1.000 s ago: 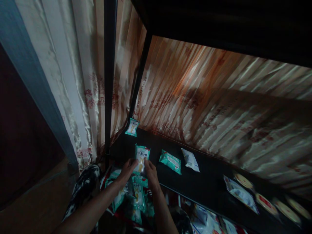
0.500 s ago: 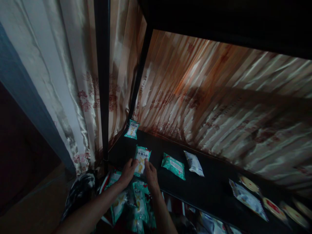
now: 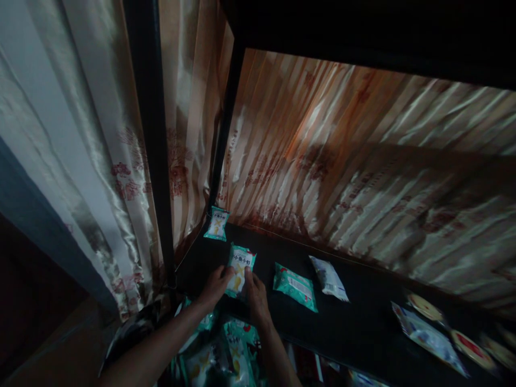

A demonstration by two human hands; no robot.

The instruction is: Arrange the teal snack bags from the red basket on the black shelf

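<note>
Between my two hands is a teal-and-white snack bag (image 3: 241, 264), its printed front facing me, above the black shelf (image 3: 342, 333). My left hand (image 3: 220, 282) grips its left edge, thumb on the front. On its right edge my right hand (image 3: 257, 295) closes the same way. A matching snack bag (image 3: 216, 223) leans at the shelf's back left corner. To the right of my hands lies a teal bag (image 3: 295, 286) with its back up, and beside it a white bag (image 3: 328, 278). Below my forearms are several more teal snack bags (image 3: 237, 349), partly hidden by my arms.
Black posts (image 3: 147, 123) stand at the shelf's left end. Pleated printed curtains (image 3: 322, 156) hang behind and to the left. Farther right lie a bluish-white bag (image 3: 427, 336) and several round packaged items (image 3: 473, 348), partly blurred. A dark upper shelf (image 3: 363, 32) overhangs the space.
The camera view has shifted, so the shelf's items appear farther right and slightly lower. My hands still hold the same snack bag, which stays close to its earlier place over the shelf.
</note>
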